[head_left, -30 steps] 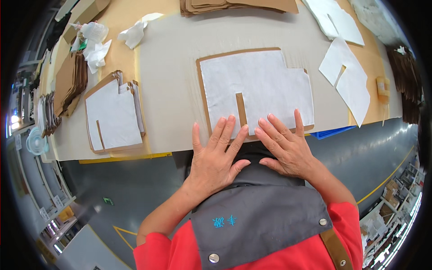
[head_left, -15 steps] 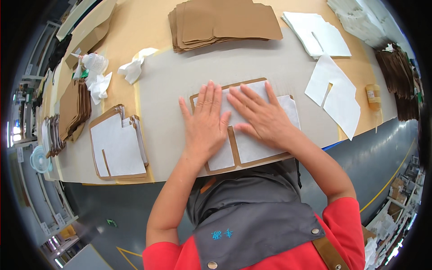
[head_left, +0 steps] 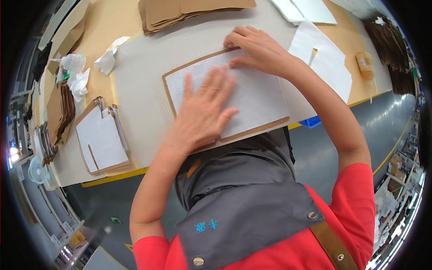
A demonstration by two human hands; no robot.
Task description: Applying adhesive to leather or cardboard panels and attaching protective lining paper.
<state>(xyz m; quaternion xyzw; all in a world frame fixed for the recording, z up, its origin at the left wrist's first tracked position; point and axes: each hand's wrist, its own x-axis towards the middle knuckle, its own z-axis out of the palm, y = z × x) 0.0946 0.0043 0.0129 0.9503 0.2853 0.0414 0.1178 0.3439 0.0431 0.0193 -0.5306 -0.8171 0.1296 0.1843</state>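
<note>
A brown-edged panel with a white sheet on top point(head_left: 256, 103) lies near the table's front edge. My left hand point(head_left: 207, 99) rests open on its left part, fingers spread and slightly blurred. My right hand point(head_left: 249, 51) has curled fingers at the panel's upper edge, gripping it, thumb over the white face; the fingertips' contact is partly hidden. A loose white cut piece point(head_left: 328, 76) lies to the right.
A stack of similar panels point(head_left: 103, 139) sits at the left, with brown pieces point(head_left: 60, 112), a glue bottle point(head_left: 72, 60) and crumpled tissue point(head_left: 108, 58). Brown sheets point(head_left: 193, 11) and white sheets point(head_left: 310, 9) lie at the back; an amber bottle point(head_left: 363, 65) stands at the right.
Both hands have moved forward over the panel from its near edge. My right hand has gone from lying flat to curling at the upper edge. The camera view has shifted.
</note>
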